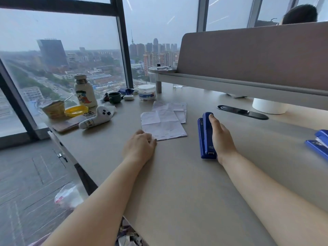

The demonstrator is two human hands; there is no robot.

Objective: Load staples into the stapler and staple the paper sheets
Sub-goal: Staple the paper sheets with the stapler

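Note:
A blue stapler (205, 135) lies on its side on the beige desk (177, 174), right of centre. My right hand (221, 137) rests against its right side, thumb along the top edge and fingers wrapped around it. A small stack of creased white paper sheets (162, 124) lies at the desk's middle, with rows of staples along its near edge. My left hand (140, 148) sits curled on the desk, fingertips touching the stack's near left corner. More folded sheets (177, 108) lie just behind the stack.
Two more blue staplers (319, 144) sit at the right edge. A bottle (85, 91), cup (114, 97), yellow lid (76, 110), food bowl (54, 109), white toy (99, 118) and jar (147, 92) crowd the far left by the window. A grey partition (257, 55) and white roll (269, 107) stand behind.

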